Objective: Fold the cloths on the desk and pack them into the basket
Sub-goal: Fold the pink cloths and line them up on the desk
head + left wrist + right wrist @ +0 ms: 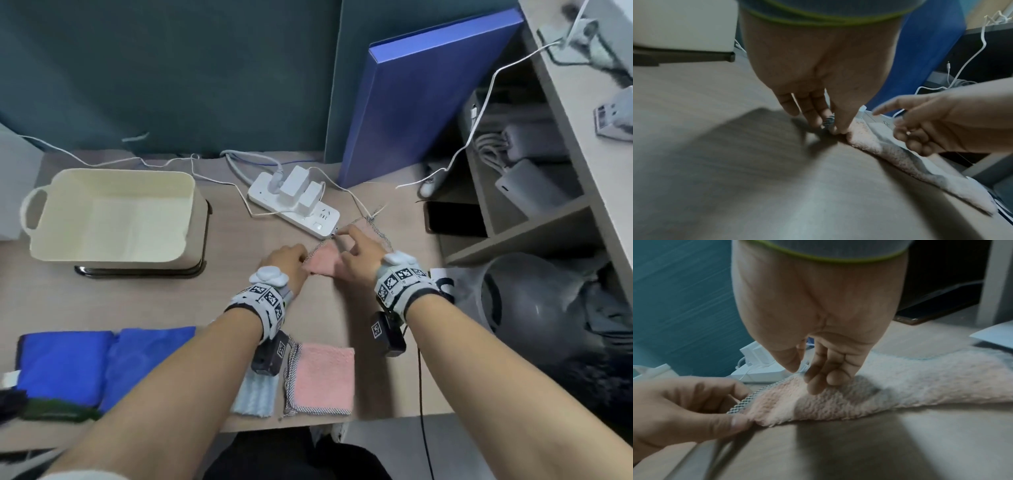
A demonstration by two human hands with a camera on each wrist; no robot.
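A pink cloth (pixel 323 262) with a checked border lies partly folded in the middle of the desk. My left hand (pixel 301 258) pinches its left corner (pixel 830 128) against the desk top. My right hand (pixel 340 236) is just right of it and pinches the cloth's raised far edge (pixel 799 372) between thumb and forefinger, its other fingers curled on the pile (pixel 900 386). The cream basket (pixel 113 173) stands at the far left with nothing in it. A second pink cloth (pixel 323 380), a light blue cloth (pixel 255 394) and a blue cloth (pixel 102 363) lie along the near edge.
A white power strip (pixel 294 205) with plugs and cables sits just beyond the hands. A blue folder (pixel 428 96) leans at the back right. A black phone (pixel 452 219) and a shelf unit (pixel 534 222) bound the right side. The basket's wall (pixel 684 24) shows left of my left hand.
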